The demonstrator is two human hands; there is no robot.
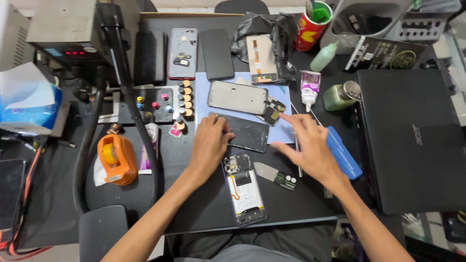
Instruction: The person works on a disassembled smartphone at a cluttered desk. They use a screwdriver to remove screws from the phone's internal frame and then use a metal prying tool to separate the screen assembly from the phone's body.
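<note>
Opened phone point(244, 188), below left fingers point(219, 127)

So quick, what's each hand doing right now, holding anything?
Left hand: open, fingers resting on the dark phone screen panel, gripping nothing.
Right hand: open, flat over the blue mat, holding nothing.

A dark worktable point(194, 213) is seen from above under even, bright light. Black chair backs point(241, 6) are set behind its far edge, another point(103, 232) at its near edge. Pale floor is glimpsed lower left.
</note>
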